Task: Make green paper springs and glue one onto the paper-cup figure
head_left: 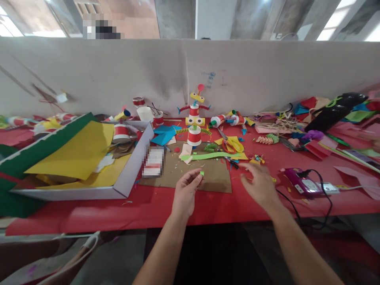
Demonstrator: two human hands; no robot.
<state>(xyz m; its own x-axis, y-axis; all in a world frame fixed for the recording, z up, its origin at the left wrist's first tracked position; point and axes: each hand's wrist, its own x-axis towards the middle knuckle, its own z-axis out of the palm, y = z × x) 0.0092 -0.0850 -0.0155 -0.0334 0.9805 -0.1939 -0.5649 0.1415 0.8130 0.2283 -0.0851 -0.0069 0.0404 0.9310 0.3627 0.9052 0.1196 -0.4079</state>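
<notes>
Between the thumb and fingertips of my left hand (187,188) is a small piece of bright green paper (202,173), pinched above a brown cardboard sheet (213,184). My right hand (261,182) hovers over the red table covering with fingers apart and nothing visible in it. Just left of its fingertips lies a black pen (233,163). Behind the hands a long green paper strip (208,157) crosses the cardboard. Scissors (227,140) with orange and yellow handles rest on yellow paper (242,147). A paper-cup figure (194,136) with spring-like folded arms stands at the back.
On the left is a white box (133,166) holding yellow paper (77,150). A purple power device (303,184) with a black cable (329,202) lies at right. Paper scraps and a black bottle (329,114) fill the right rear, before a grey partition (118,75).
</notes>
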